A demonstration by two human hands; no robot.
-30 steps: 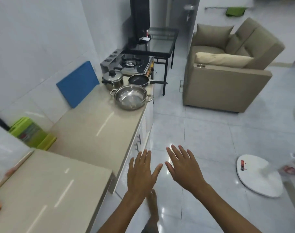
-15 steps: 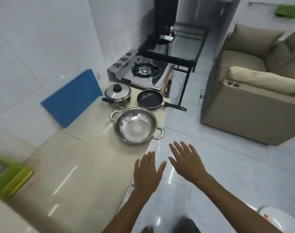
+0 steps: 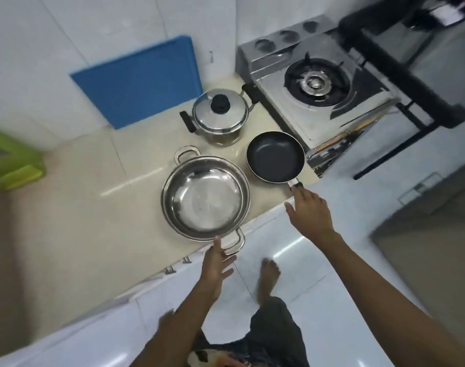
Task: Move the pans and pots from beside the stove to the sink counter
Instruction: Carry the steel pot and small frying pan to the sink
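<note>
Three pieces of cookware stand on the beige counter beside the gas stove. A wide, empty steel pot with two loop handles sits nearest me. Behind it is a small lidded steel pot with black handles. To the right lies a black frying pan, its handle sticking out over the counter edge. My left hand is spread open, fingertips just at the wide pot's near handle. My right hand lies over the frying pan's handle and hides it, thumb held out.
A blue cutting board leans on the tiled wall behind the pots. A green rack stands at the far left of the counter. A black-framed glass table is beyond the stove. My bare foot is on the white floor tiles.
I have come up close to the counter and now look down on the pots. Both hands have reached forward, the left to the wide pot's handle, the right onto the frying pan's handle.
</note>
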